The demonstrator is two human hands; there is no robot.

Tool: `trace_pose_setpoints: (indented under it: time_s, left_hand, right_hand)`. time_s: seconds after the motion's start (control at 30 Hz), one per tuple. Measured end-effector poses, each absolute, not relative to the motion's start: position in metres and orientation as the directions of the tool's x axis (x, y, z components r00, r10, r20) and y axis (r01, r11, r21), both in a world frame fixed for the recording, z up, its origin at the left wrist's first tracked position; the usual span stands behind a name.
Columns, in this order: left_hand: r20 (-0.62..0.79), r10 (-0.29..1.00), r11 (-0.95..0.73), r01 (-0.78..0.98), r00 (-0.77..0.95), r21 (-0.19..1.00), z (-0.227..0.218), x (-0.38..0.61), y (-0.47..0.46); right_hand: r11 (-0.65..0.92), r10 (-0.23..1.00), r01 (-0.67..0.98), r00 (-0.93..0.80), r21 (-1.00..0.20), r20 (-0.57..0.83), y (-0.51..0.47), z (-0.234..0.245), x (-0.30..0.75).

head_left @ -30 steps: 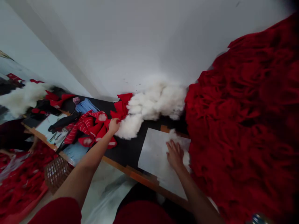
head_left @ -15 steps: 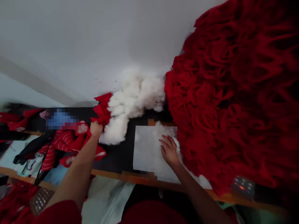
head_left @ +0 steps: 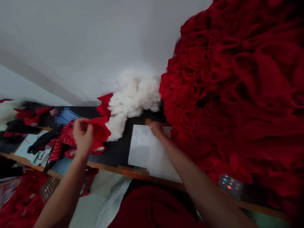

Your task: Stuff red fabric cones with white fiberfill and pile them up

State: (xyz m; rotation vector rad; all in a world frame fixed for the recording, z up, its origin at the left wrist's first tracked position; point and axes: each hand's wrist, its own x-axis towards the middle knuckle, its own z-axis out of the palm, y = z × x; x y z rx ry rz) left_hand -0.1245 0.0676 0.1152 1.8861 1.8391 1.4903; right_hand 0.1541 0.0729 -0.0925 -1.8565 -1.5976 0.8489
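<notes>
We have a red fabric piece point(head_left: 99, 130) lifted off the black tabletop point(head_left: 116, 156), bunched in our left hand point(head_left: 82, 134), whose fingers point(head_left: 82, 126) are clamped together on its upper edge. A moment ago this hand sat lower, gripping beside the pointed red pieces; now it has risen, and the piece hangs just beside the white stuffing point(head_left: 133, 101). Our right hand point(head_left: 156, 129) has slid from the middle of the white paper sheet point(head_left: 144, 152) to its far edge. Its fingertips point(head_left: 154, 125) rest there, and we cannot tell whether they are apart or pinching the paper. The tuft of stuffing that lay on the sheet no longer shows. Pointed red felt pieces point(head_left: 104, 106) touch the stuffing's near side. Beyond, a great mound of red cloth point(head_left: 232, 95) rises against the white wall point(head_left: 71, 47). To the left lies red-and-white striped fabric point(head_left: 63, 139), and below sits a woven basket point(head_left: 48, 188). A keypad device point(head_left: 230, 186) lies at the lower right.
</notes>
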Motion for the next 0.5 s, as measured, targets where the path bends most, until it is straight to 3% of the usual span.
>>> trace_pose_setpoints:
  time_s: [0.17,0.33,0.5]
  left_hand:
    - [0.278,0.949,-0.090,0.711,-0.153,0.697,0.029,-0.054,0.029]
    - [0.238,0.928,-0.370,0.794,0.287,0.483,-0.028,0.023,-0.008]
    - [0.200,0.918,-0.395,0.729,0.344,0.559,-0.059,0.078,-0.022]
  right_hand:
    - [-0.057,0.993,0.513,0.114,-0.857,0.002,0.038,-0.075,0.167]
    - [-0.027,0.982,0.370,0.184,-0.929,0.045,0.005,-0.060,0.180]
    - [-0.010,0.985,0.256,0.167,-0.967,0.034,-0.023,-0.048,0.191]
